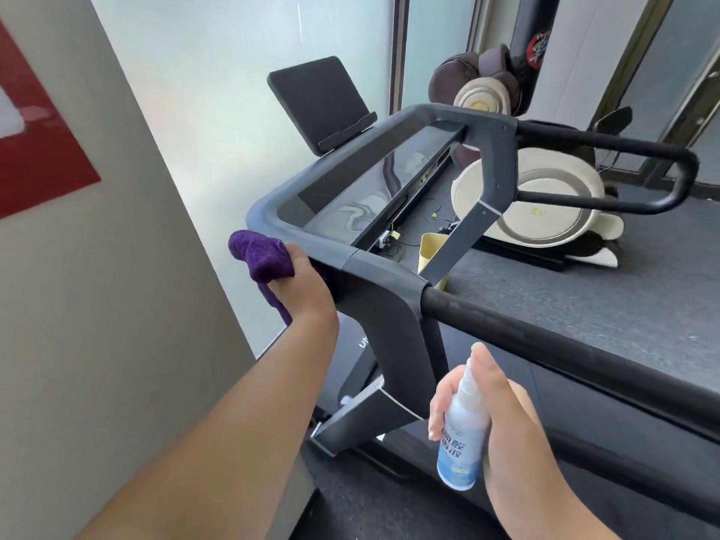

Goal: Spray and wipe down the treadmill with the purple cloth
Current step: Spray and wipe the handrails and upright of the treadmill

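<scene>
left hand (302, 280): my fingers grip purple cloth (259, 259) against treadmill (389, 274) console corner.
right hand (502, 418): fingers wrap spray bottle (463, 430).
progress: wiping underway; handrails, belt likely left.

Bright daylight through the frosted window (218, 91), console glass (374, 189) glaring, wide-angle edges bent

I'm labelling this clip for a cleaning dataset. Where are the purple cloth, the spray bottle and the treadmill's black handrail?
purple cloth (257, 255): head view, bunched fold above the fingers.
spray bottle (461, 434): head view, labelled body.
black handrail (545, 344): head view, near rail's top.
</scene>
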